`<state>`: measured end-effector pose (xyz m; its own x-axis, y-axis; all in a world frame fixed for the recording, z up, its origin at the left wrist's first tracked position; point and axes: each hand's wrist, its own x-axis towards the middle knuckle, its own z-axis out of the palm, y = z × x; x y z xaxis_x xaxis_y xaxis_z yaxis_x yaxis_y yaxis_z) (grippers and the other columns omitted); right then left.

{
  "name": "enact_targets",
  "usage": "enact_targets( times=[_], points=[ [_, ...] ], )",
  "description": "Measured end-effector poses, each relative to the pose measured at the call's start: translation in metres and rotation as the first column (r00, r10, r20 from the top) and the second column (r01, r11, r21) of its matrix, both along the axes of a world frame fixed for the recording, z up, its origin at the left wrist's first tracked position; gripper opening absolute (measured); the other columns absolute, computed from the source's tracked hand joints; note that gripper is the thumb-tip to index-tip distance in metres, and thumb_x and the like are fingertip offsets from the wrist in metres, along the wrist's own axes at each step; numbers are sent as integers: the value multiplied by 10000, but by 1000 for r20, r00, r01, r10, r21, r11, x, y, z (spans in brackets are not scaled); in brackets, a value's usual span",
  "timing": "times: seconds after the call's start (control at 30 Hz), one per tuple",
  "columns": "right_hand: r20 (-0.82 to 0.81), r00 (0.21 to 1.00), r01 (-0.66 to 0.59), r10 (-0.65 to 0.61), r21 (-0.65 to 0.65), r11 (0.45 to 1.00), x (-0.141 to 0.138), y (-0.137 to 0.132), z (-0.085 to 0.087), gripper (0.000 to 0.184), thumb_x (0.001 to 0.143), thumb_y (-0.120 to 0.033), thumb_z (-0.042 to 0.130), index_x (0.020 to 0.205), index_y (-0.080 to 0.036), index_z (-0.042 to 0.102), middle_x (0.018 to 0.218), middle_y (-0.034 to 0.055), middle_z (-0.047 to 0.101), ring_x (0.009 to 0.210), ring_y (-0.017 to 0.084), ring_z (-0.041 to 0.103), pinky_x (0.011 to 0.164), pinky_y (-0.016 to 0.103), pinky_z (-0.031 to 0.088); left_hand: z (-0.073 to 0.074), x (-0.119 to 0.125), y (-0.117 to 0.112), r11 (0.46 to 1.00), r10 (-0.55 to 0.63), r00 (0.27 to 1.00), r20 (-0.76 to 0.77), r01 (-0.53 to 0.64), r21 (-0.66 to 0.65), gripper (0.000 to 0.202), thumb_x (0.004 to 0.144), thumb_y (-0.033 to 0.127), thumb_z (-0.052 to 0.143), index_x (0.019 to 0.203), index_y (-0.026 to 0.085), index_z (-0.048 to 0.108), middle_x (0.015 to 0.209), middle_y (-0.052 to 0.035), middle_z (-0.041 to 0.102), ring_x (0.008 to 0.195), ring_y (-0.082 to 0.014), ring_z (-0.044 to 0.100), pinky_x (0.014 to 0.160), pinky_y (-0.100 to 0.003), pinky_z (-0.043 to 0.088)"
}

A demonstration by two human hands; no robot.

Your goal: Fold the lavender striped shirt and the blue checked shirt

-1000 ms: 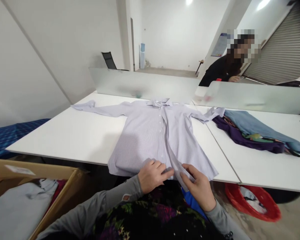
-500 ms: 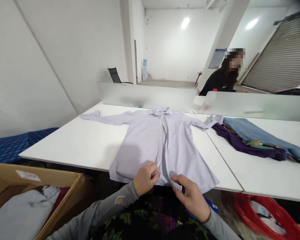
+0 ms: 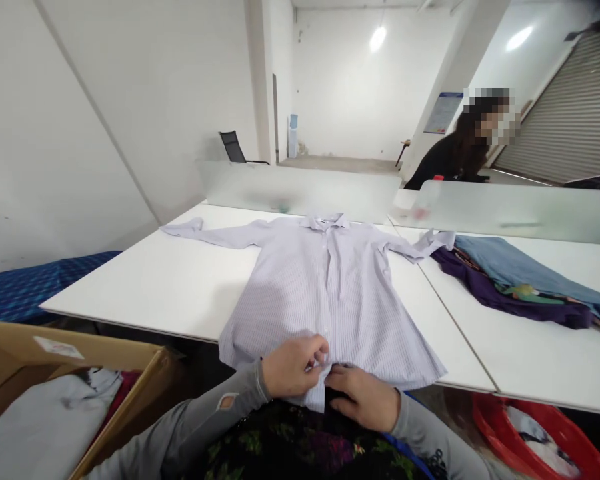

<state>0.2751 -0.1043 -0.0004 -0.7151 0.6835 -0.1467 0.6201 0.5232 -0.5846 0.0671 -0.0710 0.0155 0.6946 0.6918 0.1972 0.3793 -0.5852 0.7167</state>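
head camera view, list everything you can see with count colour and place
shirt: 1, pale lilac striped, flat on table, hem over near edge
table: 2, white, side by side
clothes pile: 1, blue and purple, on right table
cardboard box: 1, brown, lower left, clothes inside
red basket: 1, under right table
chair: 1, black, far back
other person: 1, dark top, behind divider
left hand: pinching shirt hem
right hand: at shirt hem

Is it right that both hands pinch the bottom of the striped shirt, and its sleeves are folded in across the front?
Not quite. The left hand and right hand do pinch the striped shirt at its hem, but the head view shows the sleeves spread out to each side.
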Motion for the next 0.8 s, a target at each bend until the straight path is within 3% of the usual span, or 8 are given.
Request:
enact_targets(
  times=[0.1, 0.2, 0.27, 0.33, 0.43, 0.5, 0.63, 0.8],
  points=[
    [-57, 997, -59, 56, -61, 996, 19, 8, 23, 338, 770, -202, 618, 1099, -225, 689, 1026, 50, 689, 900, 185, 635, 823, 291, 497, -6, 3, 6, 998, -39, 995, -97, 44, 53, 239, 754, 110, 549, 982, 184, 554, 815, 8, 650, 793, -144, 582, 715, -231, 433],
    [-81, 997, -24, 16, -97, 995, 38, 37, 52, 262, 830, -230, 555, 1038, -239, 712, 814, 4, 696, 710, 137, 625, 683, 239, 499, -2, 8, 17, 980, -65, 971, -231, 105, 166, 193, 834, 177, 554, 1026, 191, 570, 835, 4, 660, 749, -139, 595, 677, -235, 432],
    [-101, 990, 87, -97, -98, 991, 47, 75, 66, 258, 866, -263, 505, 1016, -214, 709, 764, 4, 689, 680, 134, 628, 646, 238, 505, 0, 14, 29, 936, -77, 941, -329, 182, 302, 158, 877, 233, 549, 1028, 201, 578, 879, -13, 654, 767, -151, 604, 665, -250, 432],
    [-128, 949, 283, -289, -62, 957, 51, 124, 70, 296, 890, -270, 456, 1048, -172, 686, 806, 28, 700, 685, 140, 648, 619, 246, 518, -1, 21, 43, 865, -51, 914, -402, 241, 439, 124, 907, 272, 527, 997, 205, 580, 900, -26, 637, 791, -168, 602, 647, -267, 429],
    [-48, 838, 536, -543, 251, 806, 47, 203, 59, 328, 903, -176, 409, 1107, -156, 666, 1013, 79, 707, 845, 161, 672, 739, 274, 528, -8, 29, 64, 801, 16, 896, -443, 253, 542, 149, 935, 329, 499, 939, 199, 573, 868, -28, 610, 763, -173, 582, 612, -281, 420],
    [31, 792, 532, -609, 454, 715, 39, 247, 45, 334, 878, -106, 438, 1101, -151, 682, 1117, 107, 686, 982, 192, 644, 882, 304, 483, -14, 32, 74, 798, 35, 896, -443, 241, 552, 211, 933, 403, 502, 925, 205, 575, 861, -30, 600, 739, -170, 566, 595, -280, 412],
    [85, 812, 459, -577, 518, 722, 24, 306, 21, 285, 847, -93, 517, 1051, -130, 713, 1170, 137, 652, 1085, 237, 582, 985, 328, 397, -24, 32, 82, 821, 8, 919, -395, 220, 527, 337, 910, 543, 479, 913, 220, 574, 839, -33, 583, 733, -173, 544, 569, -273, 376],
    [89, 768, 507, -634, 520, 687, 23, 361, 16, 317, 866, -208, 545, 1145, -139, 677, 1093, 115, 660, 960, 199, 615, 876, 270, 423, -40, 36, 86, 846, 0, 953, -304, 162, 508, 243, 909, 437, 489, 893, 200, 538, 817, -24, 581, 693, -156, 536, 539, -289, 345]
  ],
)
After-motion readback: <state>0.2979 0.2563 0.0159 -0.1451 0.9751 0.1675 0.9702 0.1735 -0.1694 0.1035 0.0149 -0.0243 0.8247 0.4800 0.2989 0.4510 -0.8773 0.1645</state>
